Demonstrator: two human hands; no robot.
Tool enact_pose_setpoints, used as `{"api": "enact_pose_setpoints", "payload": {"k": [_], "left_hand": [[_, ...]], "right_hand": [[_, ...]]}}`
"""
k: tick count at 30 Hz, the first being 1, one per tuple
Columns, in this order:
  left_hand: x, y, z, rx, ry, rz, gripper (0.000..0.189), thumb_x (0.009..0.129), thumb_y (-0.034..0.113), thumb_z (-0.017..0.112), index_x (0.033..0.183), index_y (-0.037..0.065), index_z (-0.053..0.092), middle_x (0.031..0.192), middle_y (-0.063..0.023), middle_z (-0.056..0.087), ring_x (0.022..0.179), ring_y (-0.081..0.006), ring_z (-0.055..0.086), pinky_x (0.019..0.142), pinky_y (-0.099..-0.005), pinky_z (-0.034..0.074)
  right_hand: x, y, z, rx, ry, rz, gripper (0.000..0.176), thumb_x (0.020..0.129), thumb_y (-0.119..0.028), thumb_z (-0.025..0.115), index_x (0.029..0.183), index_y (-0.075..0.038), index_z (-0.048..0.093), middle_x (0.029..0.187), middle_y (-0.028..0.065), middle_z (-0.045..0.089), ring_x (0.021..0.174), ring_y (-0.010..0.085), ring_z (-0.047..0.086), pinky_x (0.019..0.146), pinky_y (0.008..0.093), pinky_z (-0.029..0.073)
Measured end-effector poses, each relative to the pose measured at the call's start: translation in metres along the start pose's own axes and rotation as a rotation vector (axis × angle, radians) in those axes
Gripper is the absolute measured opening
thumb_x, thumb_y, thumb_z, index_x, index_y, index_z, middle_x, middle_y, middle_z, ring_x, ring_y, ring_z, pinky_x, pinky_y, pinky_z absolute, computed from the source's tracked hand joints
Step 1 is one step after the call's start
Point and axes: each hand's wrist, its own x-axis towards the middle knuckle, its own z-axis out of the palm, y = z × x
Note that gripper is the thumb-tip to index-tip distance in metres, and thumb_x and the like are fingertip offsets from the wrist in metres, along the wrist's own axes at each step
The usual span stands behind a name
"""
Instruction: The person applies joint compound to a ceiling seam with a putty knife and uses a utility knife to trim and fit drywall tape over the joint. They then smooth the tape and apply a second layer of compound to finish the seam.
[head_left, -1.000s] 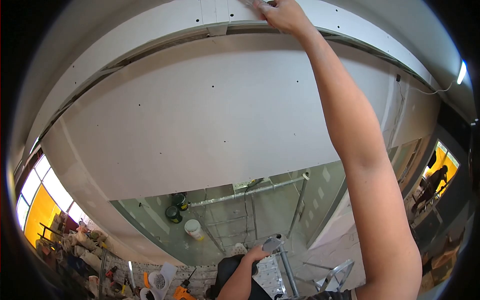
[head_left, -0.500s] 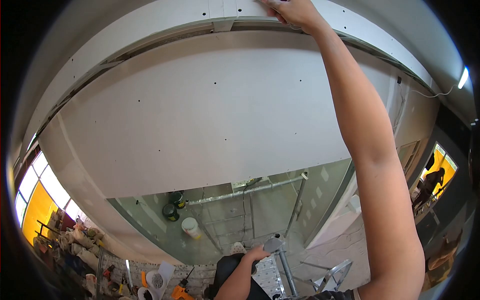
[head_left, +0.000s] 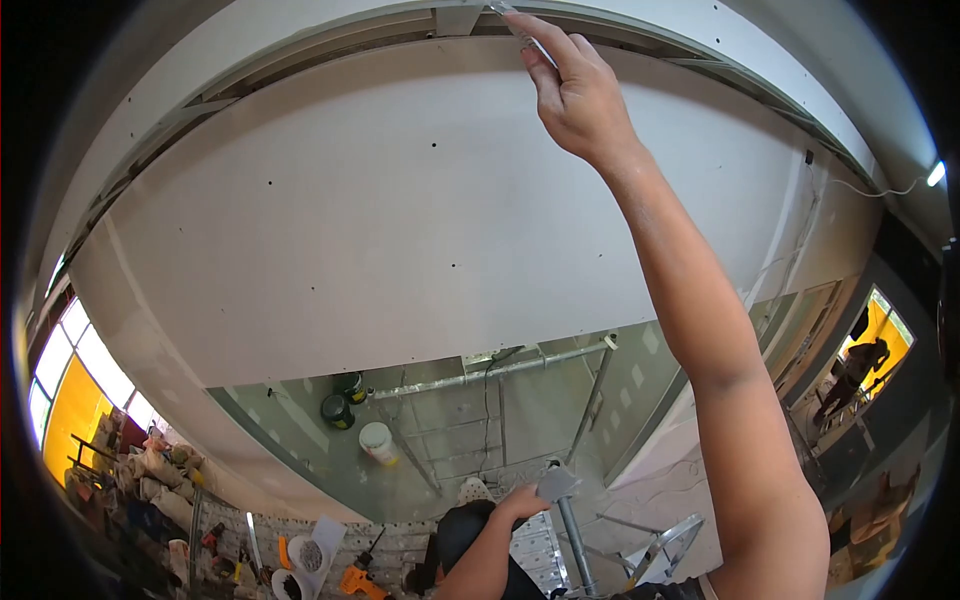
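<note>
My right hand point(head_left: 580, 100) is raised high in front of the white board wall point(head_left: 400, 230). Its fingers are closed around a thin, shiny, partly see-through piece point(head_left: 512, 22) whose kind I cannot make out; its tip reaches the upper board's lower edge. Low in the view, my left hand point(head_left: 520, 503) is closed on a putty knife point(head_left: 558, 485) with a flat grey blade, near my knee. Dark screw spots dot the board, and an open gap with metal framing point(head_left: 455, 20) runs above it.
Beneath me is a perforated metal platform point(head_left: 540, 555). On it lie an orange cordless drill point(head_left: 362, 578) and a tub of screws point(head_left: 311, 555). Scaffold tubes point(head_left: 500, 375), a white bucket point(head_left: 378, 442) and a stepladder point(head_left: 668, 550) stand below. A person point(head_left: 853, 380) is far right.
My right hand has come down and slightly left from the upper board, so the piece in it now shows. The view has tilted slightly; my left hand still holds the putty knife.
</note>
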Motion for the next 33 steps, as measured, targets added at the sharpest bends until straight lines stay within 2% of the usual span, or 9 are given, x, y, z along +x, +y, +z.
{"api": "enact_pose_setpoints", "payload": {"k": [3, 4, 7, 9, 16, 18, 24, 31, 33], "left_hand": [[0.005, -0.007, 0.006, -0.007, 0.041, 0.064, 0.063, 0.077, 0.037, 0.074, 0.123, -0.005, 0.065, 0.108, -0.0256, 0.072, 0.099, -0.0356, 0.071, 0.087, -0.0436, 0.054], [0.005, -0.007, 0.005, -0.009, 0.041, 0.062, 0.063, 0.077, 0.037, 0.074, 0.123, -0.005, 0.065, 0.108, -0.0256, 0.072, 0.099, -0.0356, 0.071, 0.087, -0.0436, 0.054], [0.006, -0.004, 0.003, -0.001, 0.039, 0.001, 0.063, 0.077, 0.037, 0.074, 0.124, -0.004, 0.065, 0.11, -0.0257, 0.072, 0.102, -0.037, 0.071, 0.088, -0.0438, 0.055], [0.009, -0.003, -0.001, 0.007, -0.019, -0.092, 0.066, 0.076, 0.035, 0.079, 0.13, 0.001, 0.064, 0.123, -0.024, 0.07, 0.116, -0.0369, 0.068, 0.098, -0.0433, 0.052], [0.007, -0.001, -0.004, -0.022, 0.005, -0.081, 0.068, 0.076, 0.037, 0.078, 0.131, -0.001, 0.063, 0.124, -0.0243, 0.07, 0.117, -0.0363, 0.068, 0.1, -0.0424, 0.052], [0.007, 0.001, -0.005, 0.008, -0.003, -0.086, 0.07, 0.077, 0.037, 0.075, 0.134, -0.001, 0.061, 0.12, -0.026, 0.07, 0.113, -0.0373, 0.068, 0.096, -0.043, 0.052], [0.008, 0.005, -0.004, 0.026, 0.007, -0.038, 0.071, 0.078, 0.042, 0.073, 0.134, -0.001, 0.06, 0.125, -0.028, 0.068, 0.117, -0.0411, 0.066, 0.099, -0.0453, 0.052], [0.017, 0.0, 0.004, 0.0, 0.007, -0.039, 0.066, 0.078, 0.039, 0.075, 0.13, -0.001, 0.062, 0.124, -0.0271, 0.068, 0.116, -0.0398, 0.066, 0.098, -0.0448, 0.052], [0.02, 0.0, 0.006, 0.042, 0.049, -0.031, 0.063, 0.078, 0.037, 0.075, 0.127, -0.001, 0.063, 0.117, -0.0252, 0.071, 0.108, -0.0373, 0.069, 0.093, -0.0442, 0.054]], "right_hand": [[-0.005, 0.0, 0.006, -0.123, -0.121, 0.074, 0.041, 0.104, -0.015, 0.057, 0.142, -0.031, 0.06, 0.099, 0.006, 0.066, 0.098, 0.0252, 0.064, 0.089, 0.0401, 0.053], [-0.006, 0.0, 0.008, -0.121, -0.122, 0.075, 0.041, 0.104, -0.015, 0.057, 0.142, -0.031, 0.06, 0.099, 0.006, 0.066, 0.098, 0.0252, 0.064, 0.089, 0.0401, 0.053], [-0.004, -0.002, 0.012, -0.095, -0.075, 0.032, 0.043, 0.101, -0.013, 0.061, 0.138, -0.034, 0.064, 0.093, 0.0025, 0.066, 0.093, 0.0231, 0.063, 0.085, 0.039, 0.053], [0.003, 0.0, 0.006, -0.277, -0.223, 0.058, 0.042, 0.106, -0.019, 0.052, 0.148, -0.018, 0.054, 0.098, 0.0151, 0.061, 0.089, 0.0282, 0.062, 0.082, 0.0423, 0.052], [0.006, -0.002, 0.003, -0.286, -0.246, 0.048, 0.044, 0.107, -0.02, 0.05, 0.151, -0.023, 0.052, 0.096, 0.0129, 0.057, 0.084, 0.0271, 0.057, 0.078, 0.0418, 0.05], [0.008, -0.002, 0.002, -0.307, -0.277, 0.063, 0.045, 0.108, -0.021, 0.05, 0.152, -0.024, 0.051, 0.096, 0.0122, 0.056, 0.083, 0.0257, 0.056, 0.078, 0.0405, 0.05], [0.005, -0.002, -0.001, -0.33, -0.287, 0.06, 0.045, 0.108, -0.022, 0.049, 0.153, -0.026, 0.05, 0.097, 0.0115, 0.056, 0.083, 0.0241, 0.055, 0.078, 0.039, 0.049], [0.007, 0.004, 0.001, -0.315, -0.282, 0.064, 0.043, 0.108, -0.022, 0.05, 0.151, -0.026, 0.053, 0.092, 0.0086, 0.054, 0.078, 0.0215, 0.051, 0.073, 0.0377, 0.047], [0.007, 0.003, 0.001, -0.325, -0.257, 0.034, 0.042, 0.108, -0.022, 0.05, 0.15, -0.027, 0.054, 0.09, 0.0081, 0.053, 0.076, 0.0212, 0.05, 0.071, 0.0367, 0.045]]}}
